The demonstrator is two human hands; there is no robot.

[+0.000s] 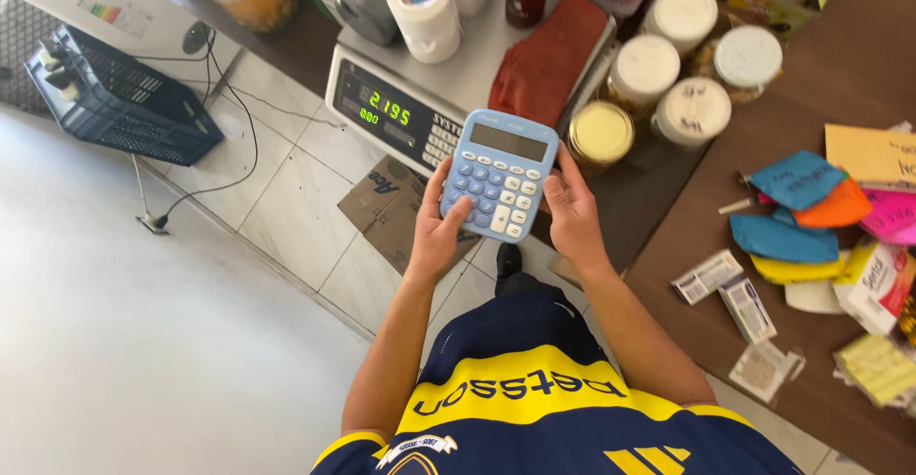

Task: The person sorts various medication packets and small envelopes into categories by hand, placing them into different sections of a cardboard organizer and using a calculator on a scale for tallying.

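A light blue calculator [502, 174] with white and blue keys is held up in front of me, over the floor. My right hand [572, 210] grips its right edge. My left hand [441, 227] supports its lower left corner, and the thumb rests on the keys. Just behind the calculator stands a grey digital scale [401, 113] with a lit green display.
On the scale lie a red cloth [549, 60] and a paper roll [423, 8]. Several white-lidded jars [668, 74] stand on the brown counter [821, 84], with coloured paper notes [811, 208] and small packets. A black crate [119, 98] and flattened cardboard [386, 208] lie on the tiled floor.
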